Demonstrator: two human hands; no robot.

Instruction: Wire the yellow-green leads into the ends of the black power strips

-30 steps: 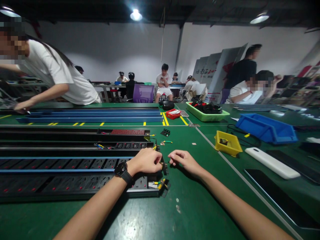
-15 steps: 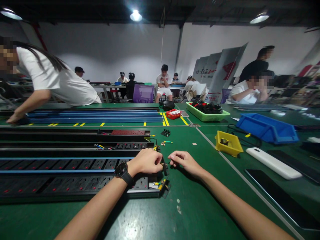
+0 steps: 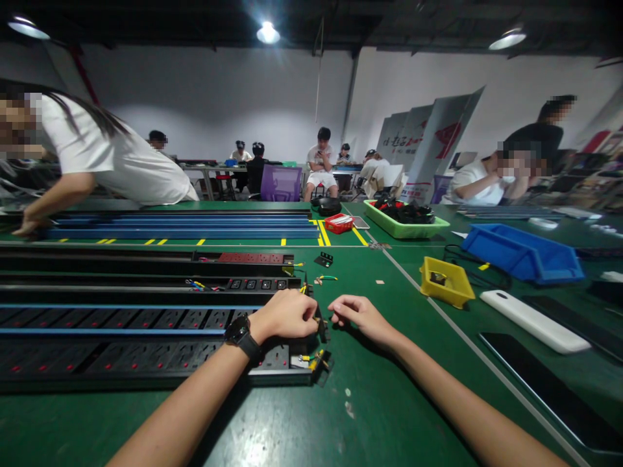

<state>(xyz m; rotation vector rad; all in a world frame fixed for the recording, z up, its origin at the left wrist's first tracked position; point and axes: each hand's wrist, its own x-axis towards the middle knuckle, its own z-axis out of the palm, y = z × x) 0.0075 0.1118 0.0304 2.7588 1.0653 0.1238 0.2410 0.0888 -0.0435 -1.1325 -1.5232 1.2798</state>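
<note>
My left hand [image 3: 285,316], with a black watch on its wrist, lies over the right end of a blue-edged power strip [image 3: 146,332]. Its fingers curl down around that end and are partly hidden. Just right of the strip's end plate, my right hand [image 3: 357,316] is closed with thumb and fingertips together. Whatever may be between those fingertips is too small to make out. Nearer to me lies a black power strip [image 3: 131,359] with red lights; yellow-green wires [image 3: 312,359] stick out at its open end.
Behind are more strips, one with red sockets [image 3: 256,258], a small black bracket [image 3: 324,259] and a short green wire [image 3: 327,278]. At right stand a yellow bin [image 3: 460,295], a blue bin [image 3: 525,263], a white power bank [image 3: 533,321] and a phone [image 3: 545,389]. A co-worker [image 3: 121,162] leans over the far left.
Both my hands stay almost where they were. The view has shifted slightly. At the back right, a person in black has moved to the right.
</note>
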